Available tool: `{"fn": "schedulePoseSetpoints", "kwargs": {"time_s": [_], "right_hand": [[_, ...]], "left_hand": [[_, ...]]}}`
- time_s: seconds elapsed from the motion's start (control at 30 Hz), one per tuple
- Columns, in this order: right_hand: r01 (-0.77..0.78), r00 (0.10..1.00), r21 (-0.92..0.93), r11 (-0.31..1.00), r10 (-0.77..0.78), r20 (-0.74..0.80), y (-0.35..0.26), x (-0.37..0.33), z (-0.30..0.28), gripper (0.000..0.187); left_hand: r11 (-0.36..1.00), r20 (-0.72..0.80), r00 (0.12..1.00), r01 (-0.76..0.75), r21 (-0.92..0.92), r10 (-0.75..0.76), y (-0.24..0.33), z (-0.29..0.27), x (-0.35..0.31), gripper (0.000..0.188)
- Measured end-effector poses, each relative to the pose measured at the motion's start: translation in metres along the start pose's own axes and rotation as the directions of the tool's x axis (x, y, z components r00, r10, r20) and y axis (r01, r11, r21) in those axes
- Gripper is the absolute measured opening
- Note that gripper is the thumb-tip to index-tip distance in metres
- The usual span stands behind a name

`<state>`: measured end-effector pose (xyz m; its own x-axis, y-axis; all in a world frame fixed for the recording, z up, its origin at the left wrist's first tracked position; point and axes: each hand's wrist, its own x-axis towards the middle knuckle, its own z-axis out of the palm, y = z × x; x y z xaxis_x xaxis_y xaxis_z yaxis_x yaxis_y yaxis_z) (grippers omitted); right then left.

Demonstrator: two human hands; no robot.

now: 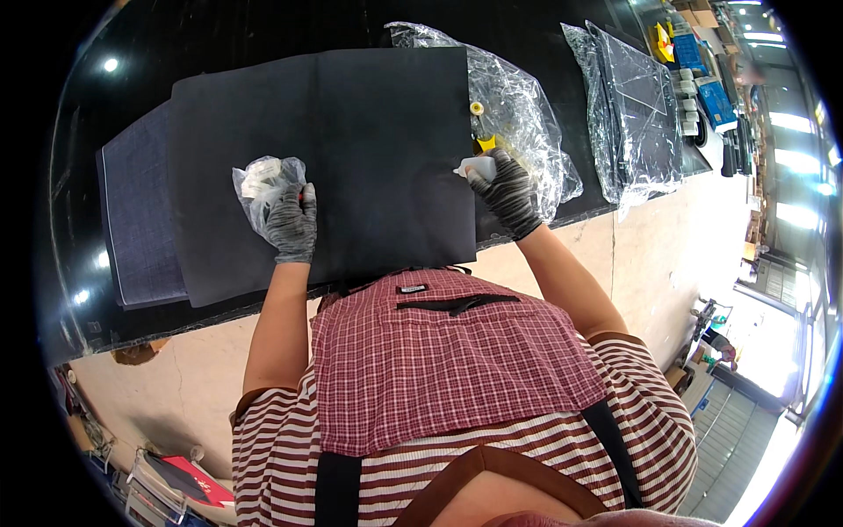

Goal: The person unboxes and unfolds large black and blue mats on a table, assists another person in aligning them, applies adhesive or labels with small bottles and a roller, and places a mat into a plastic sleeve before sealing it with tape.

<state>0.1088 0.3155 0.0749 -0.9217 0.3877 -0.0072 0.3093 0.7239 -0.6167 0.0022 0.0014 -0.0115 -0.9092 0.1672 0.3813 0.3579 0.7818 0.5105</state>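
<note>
A large black sheet (378,114) lies flat on the black table, on top of a dark blue-grey sheet (136,211) that shows at its left. Over the black sheet's left half, my left hand (291,227), in a grey striped glove, is closed on a crumpled clear plastic bag (261,180) with something white inside. A small orange-red spot shows by its thumb. My right hand (509,195), gloved alike, grips a small white squeeze bottle (479,167) at the sheet's right edge, its thin tip pointing left.
Right of the sheet lie crumpled clear plastic wrap (527,114), a small yellow roll (477,109) and a yellow piece (486,142). Farther right are flat plastic-wrapped packs (637,114), blue boxes (716,101) and white rolls (688,97). The table's front edge (580,224) runs before me.
</note>
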Motion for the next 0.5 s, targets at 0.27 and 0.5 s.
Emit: {"fn": "schedulePoseSetpoints", "kwargs": {"time_s": [0.27,0.5], "right_hand": [[-0.035,0.999,-0.007,0.999,0.035,0.014,0.007,0.008,0.004,0.035],[0.004,1.000,0.024,1.000,-0.004,0.013,0.004,-0.001,0.001,0.033]], "left_hand": [[0.999,0.003,1.000,-0.011,-0.030,0.011,-0.012,0.010,-0.004,0.019],[1.000,0.049,0.999,-0.007,0.001,0.007,-0.024,0.019,-0.011,0.022]]}}
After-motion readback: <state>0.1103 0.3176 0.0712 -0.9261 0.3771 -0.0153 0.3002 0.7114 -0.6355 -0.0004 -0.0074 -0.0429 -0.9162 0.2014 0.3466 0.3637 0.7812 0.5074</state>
